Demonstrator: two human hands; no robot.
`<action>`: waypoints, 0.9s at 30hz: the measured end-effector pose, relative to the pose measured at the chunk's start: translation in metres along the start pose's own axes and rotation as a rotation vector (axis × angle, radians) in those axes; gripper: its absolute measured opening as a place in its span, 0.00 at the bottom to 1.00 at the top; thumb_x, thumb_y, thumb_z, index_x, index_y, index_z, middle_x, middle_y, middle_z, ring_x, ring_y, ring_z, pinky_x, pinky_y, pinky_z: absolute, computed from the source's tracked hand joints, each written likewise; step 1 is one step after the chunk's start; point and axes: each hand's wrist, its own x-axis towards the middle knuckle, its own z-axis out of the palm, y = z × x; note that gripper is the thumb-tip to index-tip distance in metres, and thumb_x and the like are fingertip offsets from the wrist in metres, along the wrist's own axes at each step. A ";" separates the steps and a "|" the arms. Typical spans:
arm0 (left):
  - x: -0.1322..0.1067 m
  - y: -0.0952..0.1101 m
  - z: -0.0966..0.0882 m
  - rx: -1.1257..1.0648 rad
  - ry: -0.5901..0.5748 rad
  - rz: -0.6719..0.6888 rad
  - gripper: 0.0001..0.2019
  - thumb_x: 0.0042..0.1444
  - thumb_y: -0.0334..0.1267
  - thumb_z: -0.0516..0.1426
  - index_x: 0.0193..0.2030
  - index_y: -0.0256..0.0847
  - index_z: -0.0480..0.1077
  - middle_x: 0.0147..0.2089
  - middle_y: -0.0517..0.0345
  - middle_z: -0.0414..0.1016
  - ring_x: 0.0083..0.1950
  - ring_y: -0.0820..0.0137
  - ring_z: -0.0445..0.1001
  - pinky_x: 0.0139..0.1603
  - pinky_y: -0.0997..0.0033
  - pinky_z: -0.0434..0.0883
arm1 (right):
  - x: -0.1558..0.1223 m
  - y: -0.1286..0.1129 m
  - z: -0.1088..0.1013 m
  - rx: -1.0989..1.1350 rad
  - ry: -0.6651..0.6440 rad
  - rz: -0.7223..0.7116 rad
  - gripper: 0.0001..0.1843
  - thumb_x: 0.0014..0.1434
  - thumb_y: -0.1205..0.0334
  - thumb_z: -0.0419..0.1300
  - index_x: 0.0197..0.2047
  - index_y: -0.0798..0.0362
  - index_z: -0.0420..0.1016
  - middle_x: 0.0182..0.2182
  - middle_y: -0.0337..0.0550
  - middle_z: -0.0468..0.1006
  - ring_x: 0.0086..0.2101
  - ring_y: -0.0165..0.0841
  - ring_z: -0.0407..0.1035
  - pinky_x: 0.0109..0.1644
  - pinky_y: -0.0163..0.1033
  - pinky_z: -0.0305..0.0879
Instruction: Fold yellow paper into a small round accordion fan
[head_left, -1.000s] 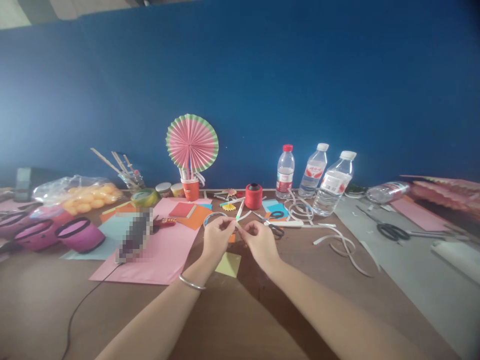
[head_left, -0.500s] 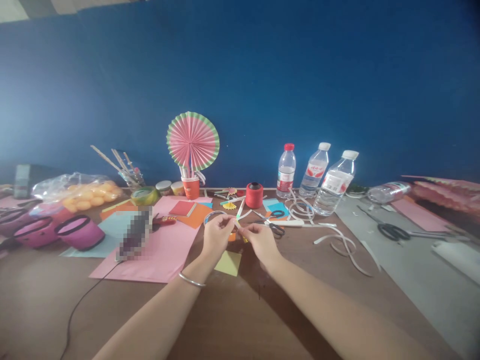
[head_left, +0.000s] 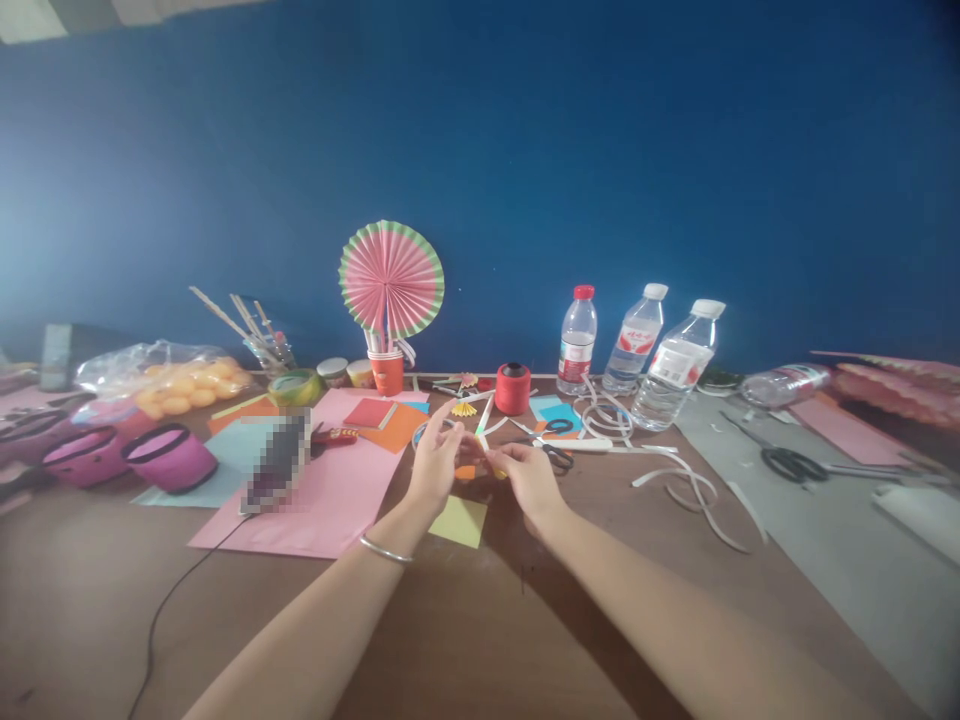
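My left hand (head_left: 436, 462) is raised over the middle of the table with its thumb and index finger apart, and I see nothing between them. Close beside it, my right hand (head_left: 531, 484) is closed in a pinch at the lower end of a thin white-and-green strip (head_left: 484, 418). The strip slants upward from the fingertips; its lower end is hidden. A yellow paper square (head_left: 459, 522) lies below the hands. Just beyond them are a small yellow pleated paper piece (head_left: 463, 409) and a red thread spool (head_left: 513, 390). Black-handled scissors (head_left: 558, 458) lie right of my right hand.
Several water bottles (head_left: 577, 345) stand at the back right, near loose white strips (head_left: 694, 485). A round pleated paper fan (head_left: 391, 280) stands in an orange cup (head_left: 386, 375). Pink paper (head_left: 322, 510) and pink-purple cloth bands (head_left: 171, 460) lie left. More scissors (head_left: 791, 464) lie far right.
My left thumb and index finger have parted from the strip, and the index finger has lifted. My right hand stays pinched at the strip. The view has shifted slightly.
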 end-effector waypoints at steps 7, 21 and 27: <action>0.000 -0.004 -0.003 0.179 -0.131 0.029 0.18 0.41 0.38 0.61 0.41 0.38 0.65 0.31 0.57 0.74 0.30 0.71 0.74 0.34 0.71 0.71 | -0.001 -0.002 0.001 0.001 0.017 0.016 0.13 0.43 0.57 0.58 0.17 0.57 0.69 0.14 0.35 0.64 0.19 0.24 0.53 0.23 0.31 0.50; -0.003 0.000 0.002 0.212 0.087 0.031 0.18 0.42 0.38 0.60 0.42 0.37 0.66 0.25 0.60 0.74 0.28 0.71 0.74 0.32 0.71 0.73 | 0.002 0.006 0.000 0.010 -0.030 0.053 0.14 0.45 0.53 0.58 0.24 0.57 0.74 0.18 0.40 0.74 0.20 0.30 0.66 0.26 0.33 0.58; -0.005 0.000 0.004 0.211 0.103 0.037 0.18 0.42 0.39 0.61 0.40 0.37 0.65 0.24 0.60 0.73 0.29 0.69 0.75 0.34 0.68 0.74 | 0.003 0.007 -0.003 -0.082 -0.016 0.035 0.16 0.46 0.52 0.57 0.24 0.58 0.75 0.16 0.40 0.73 0.18 0.28 0.62 0.23 0.32 0.54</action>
